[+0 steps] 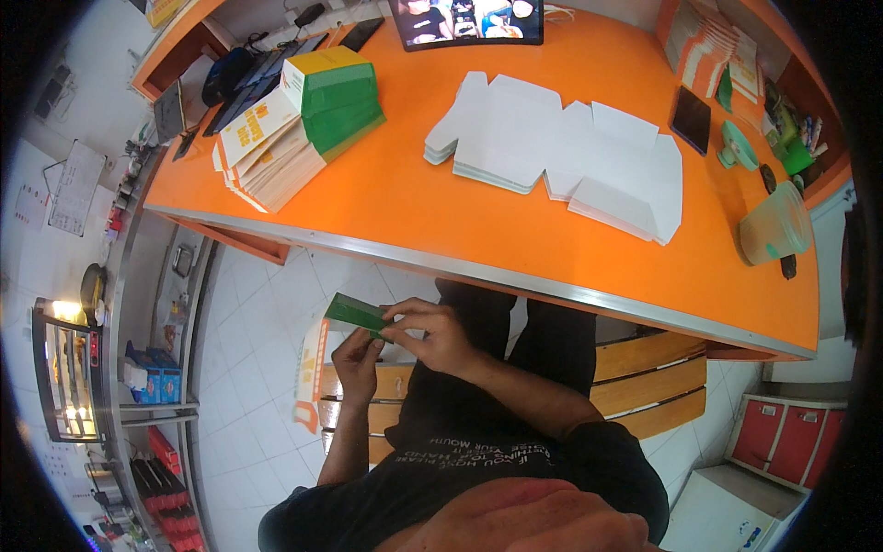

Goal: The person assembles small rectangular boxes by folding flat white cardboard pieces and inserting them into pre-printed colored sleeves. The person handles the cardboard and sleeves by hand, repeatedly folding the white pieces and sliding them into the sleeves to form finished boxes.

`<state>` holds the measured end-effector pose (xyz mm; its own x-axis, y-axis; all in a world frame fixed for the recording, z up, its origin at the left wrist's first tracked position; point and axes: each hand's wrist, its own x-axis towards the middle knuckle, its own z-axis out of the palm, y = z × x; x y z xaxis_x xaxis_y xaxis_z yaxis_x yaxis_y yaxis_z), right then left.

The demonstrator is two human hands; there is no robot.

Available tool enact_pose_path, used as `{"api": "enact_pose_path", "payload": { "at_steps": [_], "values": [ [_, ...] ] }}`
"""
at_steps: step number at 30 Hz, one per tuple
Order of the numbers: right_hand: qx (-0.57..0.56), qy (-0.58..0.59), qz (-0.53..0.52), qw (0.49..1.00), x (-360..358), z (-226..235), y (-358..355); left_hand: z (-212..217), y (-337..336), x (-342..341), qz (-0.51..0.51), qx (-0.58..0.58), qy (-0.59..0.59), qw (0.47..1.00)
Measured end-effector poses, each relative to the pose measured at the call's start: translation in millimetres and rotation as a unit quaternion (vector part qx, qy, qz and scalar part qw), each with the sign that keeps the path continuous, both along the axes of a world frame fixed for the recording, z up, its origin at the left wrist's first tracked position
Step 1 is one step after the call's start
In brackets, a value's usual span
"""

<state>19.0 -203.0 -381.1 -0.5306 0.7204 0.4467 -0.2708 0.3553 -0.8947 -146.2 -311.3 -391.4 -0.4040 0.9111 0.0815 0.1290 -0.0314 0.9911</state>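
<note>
In front of my lap, below the table's edge, I hold a cardboard carton with a green panel. A white and orange printed part of it hangs down on the left. My left hand pinches its lower edge, and my right hand grips the green panel's right end with bent fingers. On the table's left lies a fanned stack of similar green, white and yellow cartons. A pile of flat white die-cut box blanks lies mid-table.
The orange table has a metal front edge. At its right are a phone, a turquoise stand and a translucent plastic cup. A screen stands at the back. Beneath me is a slatted wooden bench; metal shelving runs along the left.
</note>
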Motion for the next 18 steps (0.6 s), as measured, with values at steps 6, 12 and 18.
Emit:
{"api": "enact_pose_path", "payload": {
  "at_steps": [6, 12, 18],
  "values": [
    [0.076, -0.053, 0.061, 0.994, -3, -12, -5, -21, 6, 1, 0.038, 0.051, -0.194, 0.979],
    [0.356, -0.081, -0.051, 0.930, -14, -18, -12, -13, 3, -23, 0.052, -0.015, -0.359, 0.932],
    [0.220, -0.244, -0.083, 0.941, -4, -27, 7, 4, 9, -42, 0.104, 0.021, -0.396, 0.912]
  ]
}}
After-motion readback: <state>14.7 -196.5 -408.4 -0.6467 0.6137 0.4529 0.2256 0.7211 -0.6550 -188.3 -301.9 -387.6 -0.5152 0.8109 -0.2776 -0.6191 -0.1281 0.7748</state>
